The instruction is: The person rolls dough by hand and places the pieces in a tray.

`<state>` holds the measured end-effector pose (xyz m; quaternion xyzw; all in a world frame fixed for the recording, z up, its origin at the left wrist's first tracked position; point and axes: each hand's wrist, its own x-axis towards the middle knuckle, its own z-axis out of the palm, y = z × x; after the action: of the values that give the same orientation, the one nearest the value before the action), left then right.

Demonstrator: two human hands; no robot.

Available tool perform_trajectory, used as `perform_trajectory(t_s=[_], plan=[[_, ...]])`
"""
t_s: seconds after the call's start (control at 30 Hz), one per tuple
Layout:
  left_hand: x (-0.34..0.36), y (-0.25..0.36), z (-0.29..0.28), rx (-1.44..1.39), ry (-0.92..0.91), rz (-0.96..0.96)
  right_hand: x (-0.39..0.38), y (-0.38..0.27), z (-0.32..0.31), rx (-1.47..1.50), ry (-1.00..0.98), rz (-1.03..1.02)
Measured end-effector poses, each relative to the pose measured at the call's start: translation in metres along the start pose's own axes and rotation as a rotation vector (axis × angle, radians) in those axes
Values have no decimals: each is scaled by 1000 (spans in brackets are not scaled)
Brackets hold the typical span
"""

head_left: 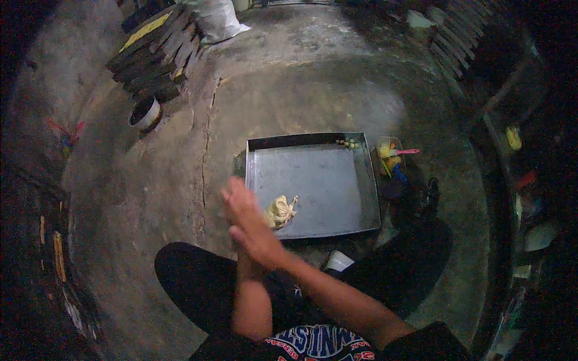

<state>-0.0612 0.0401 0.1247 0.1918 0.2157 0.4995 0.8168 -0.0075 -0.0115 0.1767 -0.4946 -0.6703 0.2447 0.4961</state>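
Observation:
My left hand [242,201] and my right hand [262,242] meet over the near left corner of a shallow rectangular metal tray [313,174], the right forearm crossing toward the left. Their fingers are smeared by motion, and anything between the palms is hidden. Just right of the hands, inside the tray, lies a pale yellow, wrinkled lump [280,212] with a twisted end; whether it is wrapped I cannot tell. Several small round greenish balls [349,143] sit together in the tray's far right corner.
Right of the tray stands a small container [385,147] with a pink-handled brush [408,151] and yellow items. A small white object [339,261] lies by my crossed legs. Farther off are a white pot [144,114], stacked dark slats [159,54] and a white sack [217,21].

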Motion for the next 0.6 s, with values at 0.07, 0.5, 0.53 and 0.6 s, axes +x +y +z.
perform_trajectory(t_s=[0.07, 0.5, 0.53, 0.6], plan=[[0, -11, 10, -49, -132, -119, -5, 54, -9, -168, 64, 80], [12, -11, 9, 295, 377, 66, -91, 269, -44, -643, -433, 569], [13, -13, 1, 285, 450, 52, -89, 259, -39, -750, -449, 508], [15, -17, -5, 272, 525, 45, -88, 260, -30, -774, -416, 379]])
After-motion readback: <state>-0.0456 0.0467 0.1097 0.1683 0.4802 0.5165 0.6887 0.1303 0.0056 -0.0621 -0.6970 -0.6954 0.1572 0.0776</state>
